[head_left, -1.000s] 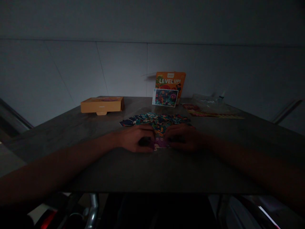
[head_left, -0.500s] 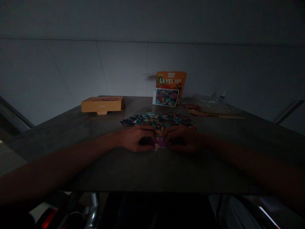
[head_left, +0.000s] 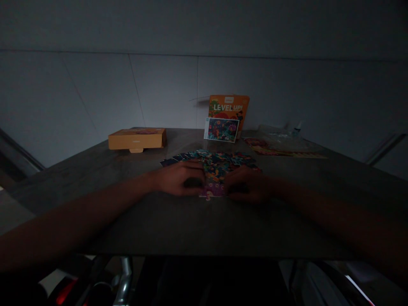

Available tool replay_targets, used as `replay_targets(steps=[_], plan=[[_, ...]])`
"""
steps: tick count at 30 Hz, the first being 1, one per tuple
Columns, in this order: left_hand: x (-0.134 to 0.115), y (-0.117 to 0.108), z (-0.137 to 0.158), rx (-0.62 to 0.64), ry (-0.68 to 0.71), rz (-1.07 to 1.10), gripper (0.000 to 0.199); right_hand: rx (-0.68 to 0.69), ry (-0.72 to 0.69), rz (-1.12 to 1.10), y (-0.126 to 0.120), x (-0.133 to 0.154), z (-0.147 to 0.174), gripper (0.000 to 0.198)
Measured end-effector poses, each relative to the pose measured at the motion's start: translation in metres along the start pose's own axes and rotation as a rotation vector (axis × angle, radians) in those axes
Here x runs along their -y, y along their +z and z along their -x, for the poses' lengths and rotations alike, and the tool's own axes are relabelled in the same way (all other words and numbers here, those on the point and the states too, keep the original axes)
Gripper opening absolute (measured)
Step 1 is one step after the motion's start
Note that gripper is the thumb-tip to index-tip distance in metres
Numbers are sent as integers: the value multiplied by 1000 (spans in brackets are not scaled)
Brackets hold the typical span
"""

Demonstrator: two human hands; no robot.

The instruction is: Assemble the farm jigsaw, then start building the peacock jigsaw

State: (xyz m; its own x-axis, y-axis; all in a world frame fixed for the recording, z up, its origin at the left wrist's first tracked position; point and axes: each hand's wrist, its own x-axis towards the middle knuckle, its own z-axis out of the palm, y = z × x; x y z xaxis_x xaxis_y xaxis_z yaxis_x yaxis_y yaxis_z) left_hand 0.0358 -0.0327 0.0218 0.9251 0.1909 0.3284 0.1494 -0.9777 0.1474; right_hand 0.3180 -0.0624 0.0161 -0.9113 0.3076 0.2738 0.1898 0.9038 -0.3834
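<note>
A colourful jigsaw puzzle [head_left: 216,170] lies on the dark table in front of me, with a purple section [head_left: 214,191] at its near edge and one small tab of a piece jutting towards me. My left hand [head_left: 183,178] is at the left of the purple section, fingers curved and thumb apart from them, nothing visible between. On the other side my right hand [head_left: 247,183] has its bent fingers and thumb at the section's right edge, seemingly pinching a puzzle piece. Dim light hides its fingertips.
An orange "LEVEL UP!" box [head_left: 234,106] stands at the back, a picture card [head_left: 221,129] leaning on it. A yellow-orange box [head_left: 137,139] lies back left. At back right, a clear plastic bag [head_left: 279,136] rests on a printed sheet [head_left: 299,154].
My left hand has moved a little left and away from me, and my right hand slightly right. More of the purple section shows between them; the puzzle stays in place.
</note>
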Motion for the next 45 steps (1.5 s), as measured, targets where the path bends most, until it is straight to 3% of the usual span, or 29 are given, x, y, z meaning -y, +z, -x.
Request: replay_targets(steps=[2,4,6,7,13,18,22,26,31,33,37,40,42,45], plan=[[14,-8,7,-127,-134,-96,20,4,6,16,0,0,0,10],[31,-16,15,-252,-419,-229,23,11,11,29,0,0,1,10],[45,-18,23,-248,-671,-339,23,9,6,36,0,0,2,9],[50,-18,26,-222,-707,-344,24,8,4,40,0,0,2,9],[55,-2,23,20,-610,-332,36,-9,25,67,1,-1,3,7],[46,-5,17,60,-569,-327,48,-15,28,83,1,0,3,8],[42,-7,14,67,-617,-262,47,-17,21,99,1,1,2,8],[38,-6,10,20,-694,-211,43,-20,13,136,0,3,1,8],[38,-18,11,-246,-889,-307,48,-35,-3,131,-1,1,2,7],[42,-25,16,-283,-982,-386,52,-42,-2,144,0,1,3,7],[50,-29,27,-65,-1107,-466,57,-55,-5,154,1,0,3,8],[52,-24,31,101,-1101,-393,58,-48,6,150,1,-1,3,8],[52,-22,31,148,-1065,-356,53,-42,13,152,1,-1,3,8],[52,-22,30,110,-1046,-276,41,-38,16,145,1,-1,3,8]])
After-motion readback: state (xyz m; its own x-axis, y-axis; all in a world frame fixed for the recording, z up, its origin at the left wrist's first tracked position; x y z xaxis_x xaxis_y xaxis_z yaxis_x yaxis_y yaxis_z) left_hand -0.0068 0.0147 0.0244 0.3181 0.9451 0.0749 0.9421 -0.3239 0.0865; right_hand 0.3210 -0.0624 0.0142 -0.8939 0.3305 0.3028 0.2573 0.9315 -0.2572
